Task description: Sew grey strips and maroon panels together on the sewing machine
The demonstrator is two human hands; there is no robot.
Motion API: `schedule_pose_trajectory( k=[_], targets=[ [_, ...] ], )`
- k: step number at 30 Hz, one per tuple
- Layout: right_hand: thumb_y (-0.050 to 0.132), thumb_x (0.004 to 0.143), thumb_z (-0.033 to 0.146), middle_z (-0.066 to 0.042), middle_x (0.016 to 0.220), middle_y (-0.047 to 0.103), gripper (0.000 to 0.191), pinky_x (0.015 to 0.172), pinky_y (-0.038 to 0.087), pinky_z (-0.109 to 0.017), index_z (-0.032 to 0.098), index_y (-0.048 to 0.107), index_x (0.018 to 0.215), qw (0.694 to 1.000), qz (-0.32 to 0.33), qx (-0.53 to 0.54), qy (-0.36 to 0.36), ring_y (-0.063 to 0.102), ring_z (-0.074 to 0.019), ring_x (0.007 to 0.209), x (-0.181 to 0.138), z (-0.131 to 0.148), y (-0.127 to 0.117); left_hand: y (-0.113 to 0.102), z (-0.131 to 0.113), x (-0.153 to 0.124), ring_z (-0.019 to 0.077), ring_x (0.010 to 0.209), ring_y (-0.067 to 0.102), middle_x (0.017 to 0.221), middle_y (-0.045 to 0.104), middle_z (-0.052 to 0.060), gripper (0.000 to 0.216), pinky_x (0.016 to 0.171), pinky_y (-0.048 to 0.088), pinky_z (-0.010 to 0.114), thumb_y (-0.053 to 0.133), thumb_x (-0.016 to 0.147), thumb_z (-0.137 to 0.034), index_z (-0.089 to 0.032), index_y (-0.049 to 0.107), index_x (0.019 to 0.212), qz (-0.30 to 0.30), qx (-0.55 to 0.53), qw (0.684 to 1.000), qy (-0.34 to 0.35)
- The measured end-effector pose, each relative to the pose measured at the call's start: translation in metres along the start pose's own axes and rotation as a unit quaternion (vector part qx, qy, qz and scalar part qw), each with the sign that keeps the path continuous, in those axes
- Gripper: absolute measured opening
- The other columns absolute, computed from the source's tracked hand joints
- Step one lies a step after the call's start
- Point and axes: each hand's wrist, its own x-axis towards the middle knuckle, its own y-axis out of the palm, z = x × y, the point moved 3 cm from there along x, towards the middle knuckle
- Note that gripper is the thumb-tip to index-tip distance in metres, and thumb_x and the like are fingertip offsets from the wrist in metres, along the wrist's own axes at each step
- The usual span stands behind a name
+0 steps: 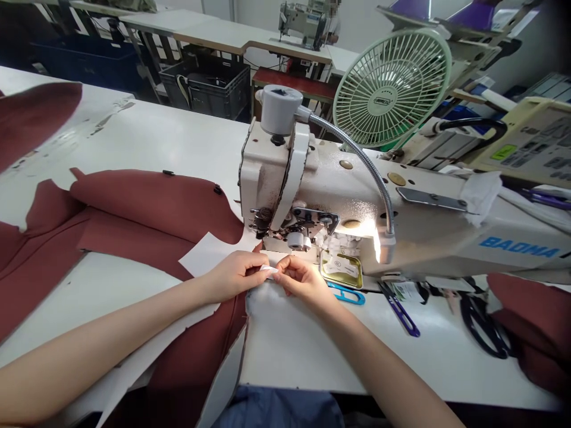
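Observation:
My left hand [234,274] and my right hand [300,278] meet just in front of the needle area of a white sewing machine [339,196]. Both pinch a small white tag [269,271] between their fingertips. Under and around the hands lies maroon fabric [151,208] with a white backing, and a brightly lit white patch [263,297] sits below the tag. The fabric spreads left across the white table [303,351].
A gooseneck lamp [383,238] shines on the work spot. A small tin [342,268], blue snips [345,293], a purple tool [401,312] and black scissors [484,327] lie to the right. A green fan [392,89] stands behind the machine. More maroon fabric [530,321] lies far right.

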Motion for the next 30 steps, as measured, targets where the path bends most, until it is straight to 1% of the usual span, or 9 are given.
schedule_pose_trajectory(
  k=[3,7,10,16,21,24,30],
  targets=[
    [0.077,0.07,0.057,0.005,0.066,0.051,0.045,0.05,0.04,-0.019,0.019,0.055,0.076,1.0,0.009,0.004,0.0,0.043,-0.0057,0.054,-0.0004,-0.0004,-0.0012,0.0008,0.0017,0.0001,0.0099,0.06,0.036,0.06,0.038,-0.004,0.038,0.057,0.026,0.023,0.045,0.092,-0.043,-0.016,0.043,0.066,0.017,-0.013,1.0,0.001],
    [0.077,0.07,0.057,0.005,0.066,0.051,0.045,0.051,0.041,-0.019,0.019,0.056,0.078,1.0,0.016,-0.005,0.007,0.045,-0.0065,0.056,-0.0015,-0.0002,-0.0026,0.0007,0.0008,-0.0001,0.0102,0.061,0.039,0.062,0.042,-0.004,0.039,0.059,0.027,0.023,0.042,0.094,-0.044,-0.016,0.046,0.067,0.025,-0.016,1.0,0.007],
    [0.076,0.072,0.057,0.005,0.067,0.052,0.044,0.052,0.041,-0.019,0.018,0.056,0.078,1.0,0.017,-0.01,0.0,0.045,-0.0062,0.055,-0.0023,0.0009,-0.0038,0.0007,0.0005,-0.0005,0.0103,0.061,0.039,0.062,0.042,-0.004,0.039,0.06,0.028,0.024,0.042,0.095,-0.044,-0.016,0.045,0.067,0.031,-0.015,0.999,0.008],
    [0.073,0.072,0.06,0.004,0.066,0.052,0.045,0.049,0.041,-0.02,0.019,0.055,0.077,1.0,0.004,-0.017,-0.012,0.044,-0.0058,0.052,-0.0031,0.0046,-0.005,0.0006,0.0015,-0.0009,0.0104,0.061,0.038,0.062,0.039,-0.004,0.039,0.061,0.029,0.024,0.042,0.095,-0.044,-0.017,0.043,0.067,0.029,-0.015,0.999,0.002],
    [0.072,0.074,0.058,0.005,0.065,0.052,0.043,0.049,0.04,-0.019,0.019,0.054,0.077,0.999,0.001,-0.031,-0.016,0.045,-0.0057,0.051,-0.0029,0.0043,-0.0049,0.0007,-0.0004,-0.0009,0.0105,0.061,0.038,0.061,0.041,-0.004,0.039,0.061,0.028,0.024,0.043,0.094,-0.044,-0.016,0.044,0.067,0.027,-0.02,0.999,-0.003],
    [0.071,0.076,0.057,0.005,0.066,0.052,0.042,0.049,0.039,-0.019,0.018,0.054,0.077,0.999,0.0,-0.033,-0.021,0.044,-0.0055,0.051,-0.003,0.0038,-0.0046,0.0007,-0.0025,-0.0012,0.0104,0.061,0.038,0.061,0.04,-0.004,0.039,0.061,0.028,0.025,0.042,0.094,-0.044,-0.017,0.043,0.066,0.029,-0.025,0.999,0.0],
    [0.067,0.078,0.058,0.004,0.068,0.051,0.041,0.05,0.04,-0.02,0.019,0.054,0.078,0.997,-0.028,-0.066,-0.033,0.045,-0.0067,0.053,-0.0046,0.0063,-0.0057,-0.0015,-0.0072,-0.0018,0.0109,0.059,0.039,0.059,0.043,-0.004,0.041,0.059,0.03,0.024,0.038,0.095,-0.044,-0.017,0.041,0.064,0.025,-0.022,0.999,0.0]
  ],
)
